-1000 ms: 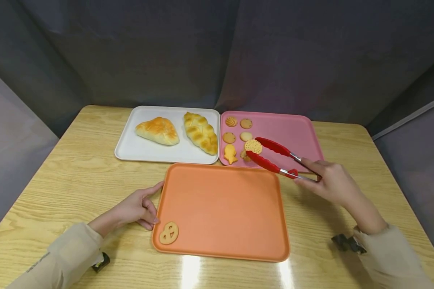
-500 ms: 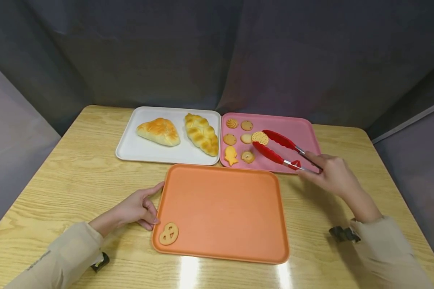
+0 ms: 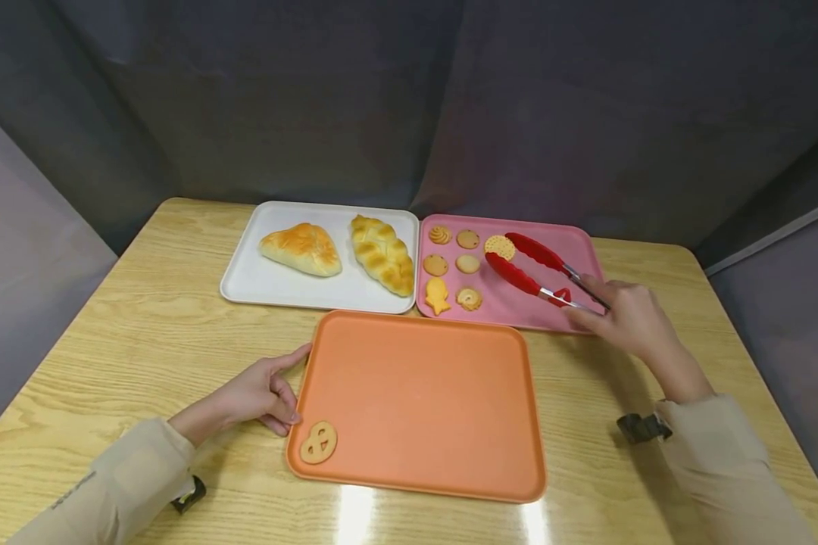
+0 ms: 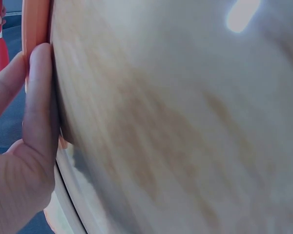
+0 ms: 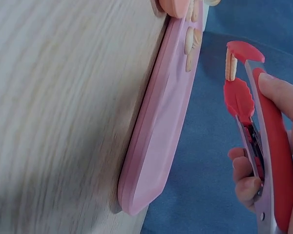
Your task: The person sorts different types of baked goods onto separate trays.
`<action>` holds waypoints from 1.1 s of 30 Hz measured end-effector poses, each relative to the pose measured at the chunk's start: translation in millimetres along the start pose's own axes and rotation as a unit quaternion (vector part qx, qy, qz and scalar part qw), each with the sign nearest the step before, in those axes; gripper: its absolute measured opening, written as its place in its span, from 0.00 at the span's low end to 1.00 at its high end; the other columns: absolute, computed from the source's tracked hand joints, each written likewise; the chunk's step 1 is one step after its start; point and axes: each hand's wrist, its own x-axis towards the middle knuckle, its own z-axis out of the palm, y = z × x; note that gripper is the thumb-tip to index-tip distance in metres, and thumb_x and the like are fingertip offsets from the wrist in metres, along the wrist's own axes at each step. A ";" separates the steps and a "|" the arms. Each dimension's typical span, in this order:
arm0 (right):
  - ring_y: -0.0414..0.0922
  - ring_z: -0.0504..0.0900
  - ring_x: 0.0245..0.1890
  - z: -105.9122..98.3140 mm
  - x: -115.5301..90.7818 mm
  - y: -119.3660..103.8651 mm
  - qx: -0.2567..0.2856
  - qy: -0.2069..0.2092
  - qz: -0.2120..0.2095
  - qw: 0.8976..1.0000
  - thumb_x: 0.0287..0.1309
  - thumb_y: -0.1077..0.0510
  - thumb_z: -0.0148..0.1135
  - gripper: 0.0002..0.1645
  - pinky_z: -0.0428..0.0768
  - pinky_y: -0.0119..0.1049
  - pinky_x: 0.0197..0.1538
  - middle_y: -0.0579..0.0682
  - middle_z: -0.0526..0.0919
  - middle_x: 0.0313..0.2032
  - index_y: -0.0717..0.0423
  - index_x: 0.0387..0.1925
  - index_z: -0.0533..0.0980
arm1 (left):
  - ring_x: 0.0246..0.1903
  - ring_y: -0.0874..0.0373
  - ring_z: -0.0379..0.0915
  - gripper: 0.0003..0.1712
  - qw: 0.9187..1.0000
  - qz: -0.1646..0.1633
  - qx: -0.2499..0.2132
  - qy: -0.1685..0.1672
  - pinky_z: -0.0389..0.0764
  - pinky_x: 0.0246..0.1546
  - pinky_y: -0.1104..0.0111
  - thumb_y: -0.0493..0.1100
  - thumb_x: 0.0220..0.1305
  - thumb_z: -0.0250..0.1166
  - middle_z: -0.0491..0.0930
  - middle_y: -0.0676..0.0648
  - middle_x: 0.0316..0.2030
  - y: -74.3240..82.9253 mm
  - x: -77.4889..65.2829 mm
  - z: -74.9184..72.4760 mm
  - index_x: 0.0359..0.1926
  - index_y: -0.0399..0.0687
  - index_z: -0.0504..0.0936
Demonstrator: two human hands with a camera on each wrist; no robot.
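Observation:
My right hand (image 3: 630,322) holds a pair of red-tipped tongs (image 5: 276,151) by the handles. Pinched between the tong tips is a round, pale cracker with small holes (image 3: 500,247), seen edge-on in the right wrist view, raised above the pink tray (image 3: 572,261). My left hand (image 3: 255,393) touches the left rim of the orange tray (image 3: 423,409) with an extended index finger and the thumb. A pretzel-shaped cookie (image 3: 319,442) lies in that tray's near left corner. On the pink tray's left side sit several cookies, among them a fish-shaped cookie (image 3: 437,296) and a swirl cookie (image 3: 439,235).
Left of the pink tray is a white tray (image 3: 241,284) bearing a triangular bread (image 3: 301,250) and a braided bread (image 3: 382,256). All three trays sit close together on a wooden table (image 3: 143,318). Dark curtains (image 3: 300,98) hang behind the table's far edge.
The tongs, with the cracker between their tips, have moved right and slightly away over the pink tray, uncovering a round cookie at its near edge. My left hand stays at the orange rim.

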 end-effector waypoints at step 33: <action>0.50 0.65 0.25 33.7 51.9 23.3 0.037 -0.147 0.198 0.968 0.49 0.38 0.62 0.46 0.65 0.34 0.16 0.53 0.74 0.19 0.67 0.60 0.65 | 0.21 0.49 0.78 0.58 1.000 -0.003 0.006 0.003 0.83 0.25 0.56 0.21 0.47 0.62 0.78 0.40 0.22 -0.6 0.6 -0.4 0.71 0.47 0.37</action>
